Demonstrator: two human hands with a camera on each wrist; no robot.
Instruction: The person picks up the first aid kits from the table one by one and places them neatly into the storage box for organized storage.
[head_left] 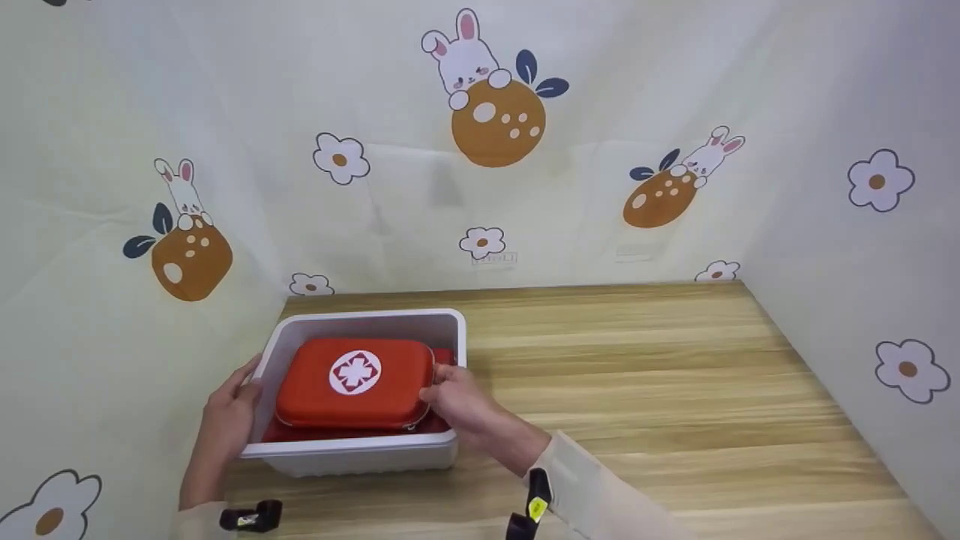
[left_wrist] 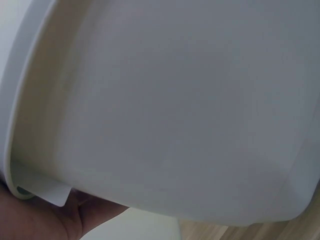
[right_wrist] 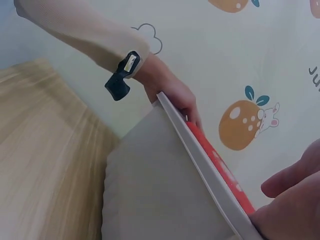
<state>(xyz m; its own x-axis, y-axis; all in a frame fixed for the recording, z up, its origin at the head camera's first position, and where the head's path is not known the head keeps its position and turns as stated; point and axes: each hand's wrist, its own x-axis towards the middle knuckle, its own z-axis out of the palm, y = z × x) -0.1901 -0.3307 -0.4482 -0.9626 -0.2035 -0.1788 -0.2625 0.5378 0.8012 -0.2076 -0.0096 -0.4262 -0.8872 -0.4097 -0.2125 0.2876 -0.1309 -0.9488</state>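
A red first-aid kit case [head_left: 315,382] with a white cross emblem lies in a white plastic bin [head_left: 352,448], its emblem facing up. My right hand [head_left: 469,401] reaches over the bin's right rim and pinches the right edge of the case between thumb and fingers. On the opposite side, my left hand [head_left: 229,416] grips the bin's left rim. In the left wrist view, that hand [left_wrist: 55,220] is partly hidden by the bin's outer wall. Beneath the case, another red item [head_left: 444,354] shows at its edges, too covered to identify.
The bin stands at the left of a wood-grain table [head_left: 637,390]. Fabric walls [head_left: 600,75] printed with rabbits, oranges and flowers enclose the table at the back and both sides. The left wall runs close beside the bin.
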